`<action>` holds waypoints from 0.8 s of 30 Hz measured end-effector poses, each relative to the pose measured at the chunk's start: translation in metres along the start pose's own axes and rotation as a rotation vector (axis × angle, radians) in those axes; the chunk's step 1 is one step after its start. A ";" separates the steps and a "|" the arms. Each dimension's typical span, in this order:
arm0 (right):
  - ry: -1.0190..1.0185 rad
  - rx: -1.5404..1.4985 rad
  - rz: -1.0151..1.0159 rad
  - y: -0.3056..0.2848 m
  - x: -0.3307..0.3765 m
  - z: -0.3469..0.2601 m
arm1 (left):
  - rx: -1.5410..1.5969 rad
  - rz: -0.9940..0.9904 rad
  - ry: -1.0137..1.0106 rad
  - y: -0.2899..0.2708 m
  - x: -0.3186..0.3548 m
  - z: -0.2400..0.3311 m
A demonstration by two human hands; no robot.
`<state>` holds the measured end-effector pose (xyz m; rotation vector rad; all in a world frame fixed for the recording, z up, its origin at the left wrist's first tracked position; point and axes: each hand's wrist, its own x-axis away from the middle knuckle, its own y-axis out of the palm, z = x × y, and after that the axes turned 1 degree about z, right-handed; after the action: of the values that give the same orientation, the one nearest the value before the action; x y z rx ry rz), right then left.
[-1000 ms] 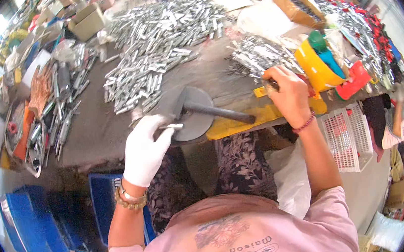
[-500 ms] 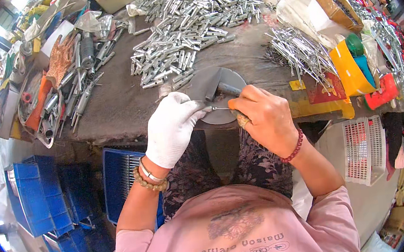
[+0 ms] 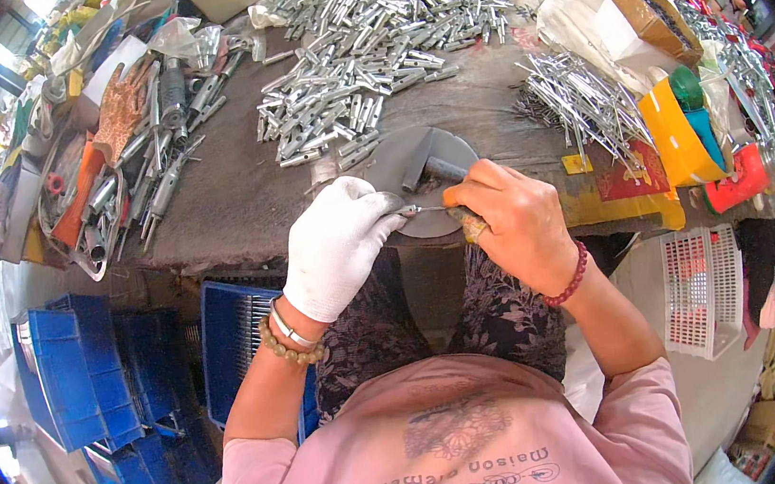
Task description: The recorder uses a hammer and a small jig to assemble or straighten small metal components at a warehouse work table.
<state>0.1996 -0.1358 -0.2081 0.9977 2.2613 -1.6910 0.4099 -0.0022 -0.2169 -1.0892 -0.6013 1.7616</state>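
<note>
My left hand point(image 3: 336, 253), in a white glove, pinches a small silver metal part point(image 3: 410, 210) between thumb and fingertips. Opposite it, my bare right hand point(image 3: 521, 222) is closed on a thin metal rod point(image 3: 434, 209) that lines up with the part; whether the rod's tip sits inside cannot be made out. Some wrapping covers a finger of this hand. Both hands meet over a round grey metal plate point(image 3: 433, 225) at the table's near edge. On the plate lies a short, thick metal bar point(image 3: 442, 170), its right end hidden by my right hand.
A large heap of silver metal tubes point(image 3: 360, 83) covers the table's back middle. Thin rods point(image 3: 582, 100) lie piled at right, near a yellow container point(image 3: 681, 132). Tools and an orange glove point(image 3: 111, 120) crowd the left. Blue crates point(image 3: 82, 372) and a white basket point(image 3: 702, 292) stand below.
The whole view has shifted slightly. Between my fingertips, the small metal part shows a little more clearly. Both hands keep their grips.
</note>
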 end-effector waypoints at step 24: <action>0.358 0.325 0.047 -0.028 -0.013 0.114 | 0.121 0.106 0.002 0.010 0.002 -0.004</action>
<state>0.1629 -0.2481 -0.2197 1.5194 2.1717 -2.0436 0.4086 -0.0048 -0.2273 -1.0557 -0.4366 1.8629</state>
